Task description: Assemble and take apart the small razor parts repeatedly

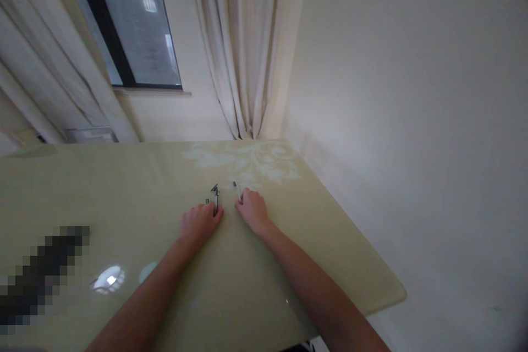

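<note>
Both my hands rest on a glossy olive-green table (124, 187). My left hand (200, 224) is curled closed around a small dark pen-like piece (215, 196) whose clip end sticks out past the fingers. My right hand (252, 210) is closed in a pinch on a thin pale pen-like piece (236, 189) that points away from me. The two hands lie a few centimetres apart, near the table's middle.
A pale leaf pattern (247, 162) marks the table's far end. Behind it hang cream curtains (243, 44) beside a dark window (132, 22). A white wall (412, 121) runs along the right. The table's right edge (355, 231) is close. A blurred dark patch (41, 275) sits at left.
</note>
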`<state>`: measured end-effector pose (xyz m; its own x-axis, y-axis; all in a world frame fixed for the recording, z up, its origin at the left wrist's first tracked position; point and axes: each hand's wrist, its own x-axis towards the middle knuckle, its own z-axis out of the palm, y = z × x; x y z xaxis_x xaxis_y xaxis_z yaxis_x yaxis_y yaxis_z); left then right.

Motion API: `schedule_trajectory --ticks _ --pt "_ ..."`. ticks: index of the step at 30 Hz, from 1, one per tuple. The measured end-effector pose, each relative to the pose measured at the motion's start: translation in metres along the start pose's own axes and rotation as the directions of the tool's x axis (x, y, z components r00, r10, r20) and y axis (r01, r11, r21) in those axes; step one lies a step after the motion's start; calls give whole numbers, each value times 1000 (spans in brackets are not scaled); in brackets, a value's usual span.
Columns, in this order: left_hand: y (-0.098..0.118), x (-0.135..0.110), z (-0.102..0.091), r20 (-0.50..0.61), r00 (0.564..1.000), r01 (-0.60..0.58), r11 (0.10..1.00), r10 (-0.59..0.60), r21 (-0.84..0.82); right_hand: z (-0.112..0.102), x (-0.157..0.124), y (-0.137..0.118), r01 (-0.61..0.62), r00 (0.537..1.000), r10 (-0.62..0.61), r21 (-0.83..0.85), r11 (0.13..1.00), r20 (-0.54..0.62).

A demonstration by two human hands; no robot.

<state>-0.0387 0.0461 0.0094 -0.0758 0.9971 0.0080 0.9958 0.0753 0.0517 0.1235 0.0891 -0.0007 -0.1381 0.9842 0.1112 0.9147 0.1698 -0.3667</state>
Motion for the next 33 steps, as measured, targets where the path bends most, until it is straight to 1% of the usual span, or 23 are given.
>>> schedule_trajectory --ticks 3,6,8,10,14,18,21,27,33 --pt "0 -5 -2 8 1000 9 1000 -9 -13 -6 -3 8 -29 999 28 49 998 18" --pt "0 -10 -3 24 1000 18 999 -17 -36 -14 -13 24 -21 999 17 103 994 48" --pt "0 -12 -2 33 999 4 999 -3 -43 -17 -22 33 -20 998 13 124 992 54" --pt "1 -12 -2 43 999 -18 999 20 -42 -17 -31 37 -16 999 10 123 992 49" --pt "3 -14 -4 66 996 -53 997 56 -53 -11 -40 31 60 997 -62 31 998 47" --pt "7 -19 -4 66 995 -71 996 75 -55 -9 -43 22 137 987 -133 -44 990 91" --pt "9 -21 -3 60 995 -75 996 78 -50 -10 -47 20 161 981 -153 -67 985 117" --pt "9 -22 -2 86 995 -49 997 53 -56 -8 -51 22 194 977 -185 -83 977 106" --pt "7 -21 -4 84 994 -69 997 72 -39 -9 -50 23 187 978 -179 -65 980 104"
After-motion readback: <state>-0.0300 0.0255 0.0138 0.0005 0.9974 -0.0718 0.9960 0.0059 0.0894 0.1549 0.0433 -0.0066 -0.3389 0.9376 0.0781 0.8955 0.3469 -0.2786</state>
